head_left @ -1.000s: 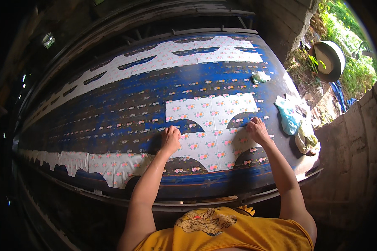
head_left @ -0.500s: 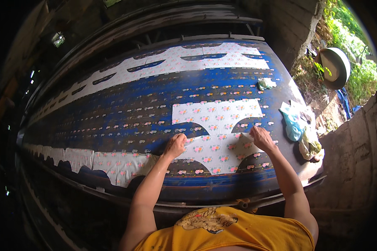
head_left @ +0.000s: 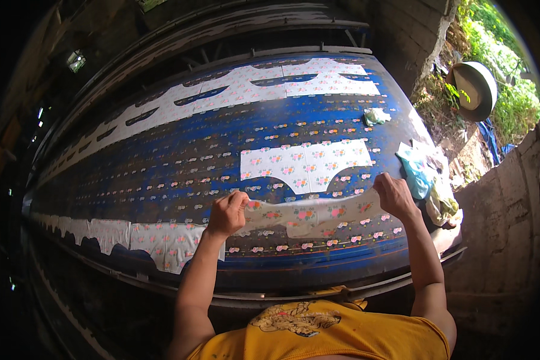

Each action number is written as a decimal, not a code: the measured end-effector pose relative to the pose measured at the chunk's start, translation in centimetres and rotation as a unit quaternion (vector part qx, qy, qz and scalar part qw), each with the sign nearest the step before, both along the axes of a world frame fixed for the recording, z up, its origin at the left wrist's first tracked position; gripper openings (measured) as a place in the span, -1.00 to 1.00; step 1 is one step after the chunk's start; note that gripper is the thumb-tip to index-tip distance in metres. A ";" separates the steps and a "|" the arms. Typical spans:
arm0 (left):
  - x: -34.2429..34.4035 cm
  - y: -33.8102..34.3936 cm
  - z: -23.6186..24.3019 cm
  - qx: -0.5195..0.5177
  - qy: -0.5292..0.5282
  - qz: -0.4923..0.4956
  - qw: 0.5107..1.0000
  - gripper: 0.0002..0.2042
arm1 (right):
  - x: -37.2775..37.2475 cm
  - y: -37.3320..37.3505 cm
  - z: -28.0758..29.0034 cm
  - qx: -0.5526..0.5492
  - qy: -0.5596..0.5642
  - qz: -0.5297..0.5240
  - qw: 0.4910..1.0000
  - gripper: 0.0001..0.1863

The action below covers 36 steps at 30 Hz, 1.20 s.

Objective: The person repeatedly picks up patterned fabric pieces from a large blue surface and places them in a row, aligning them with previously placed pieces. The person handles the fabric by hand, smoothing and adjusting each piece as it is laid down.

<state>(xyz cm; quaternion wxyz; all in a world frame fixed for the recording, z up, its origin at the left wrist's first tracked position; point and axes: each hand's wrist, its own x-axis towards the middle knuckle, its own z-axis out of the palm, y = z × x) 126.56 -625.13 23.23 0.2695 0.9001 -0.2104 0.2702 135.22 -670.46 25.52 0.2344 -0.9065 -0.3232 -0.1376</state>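
Note:
My left hand [head_left: 228, 213] and my right hand [head_left: 395, 193] pinch the upper corners of a white floral fabric piece [head_left: 318, 211]. Its top edge is lifted and sags a little between my hands, while the rest hangs down over the table. Just beyond it, a second floral fabric piece [head_left: 306, 162] with curved cutouts lies flat. To the left of my left hand, a row of floral fabric pieces [head_left: 168, 243] runs along the table's near edge.
The long table [head_left: 180, 162] has a blue and dark, print-marked surface. Another row of floral pieces [head_left: 246, 84] lies along its far side. A crumpled pale cloth [head_left: 377, 117] sits at the right, and a light-blue plastic bag [head_left: 415, 171] with bundled cloth lies at the right edge.
Both hands have raised the near fabric piece off the table by its upper corners. It has come away from the piece beyond it, and its lower part no longer lies spread flat.

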 end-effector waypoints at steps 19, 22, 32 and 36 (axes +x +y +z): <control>20.8 5.4 -13.8 0.128 0.194 0.095 0.968 -0.90 | 20.7 5.1 -12.2 -0.102 0.022 -0.080 0.991 -0.69; 21.7 5.1 -13.6 0.144 0.200 0.096 0.964 -0.89 | 22.0 4.8 -13.4 -0.074 0.027 -0.077 0.994 -0.72; 23.5 4.7 -14.7 0.029 0.192 0.121 0.974 -0.86 | 22.7 4.5 -14.4 -0.022 0.065 -0.077 0.995 -0.87; 24.2 4.3 -15.0 0.078 0.203 0.136 0.967 -0.92 | 23.3 4.6 -14.4 -0.038 0.106 -0.083 0.990 -0.93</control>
